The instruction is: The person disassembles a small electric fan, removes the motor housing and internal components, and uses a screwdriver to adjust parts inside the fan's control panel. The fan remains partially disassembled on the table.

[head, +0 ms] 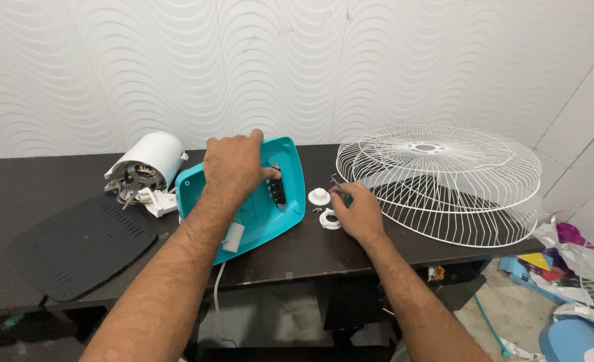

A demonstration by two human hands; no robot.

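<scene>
Two hands at work on a taken-apart fan laid out on a dark desk [15,194].

The white wire fan guard [444,181] fills the desk's right end; a dark grey base plate [82,245] lies at the front left, a white motor housing [146,164] near the back edge. In the middle, the left hand [233,164] grips the upturned teal base cover [270,201], fingers curled over its far edge. Just right, the right hand [357,211] is closed around a small screwdriver [340,191], beside a white knob [319,196] and a white ring [329,219].
</scene>
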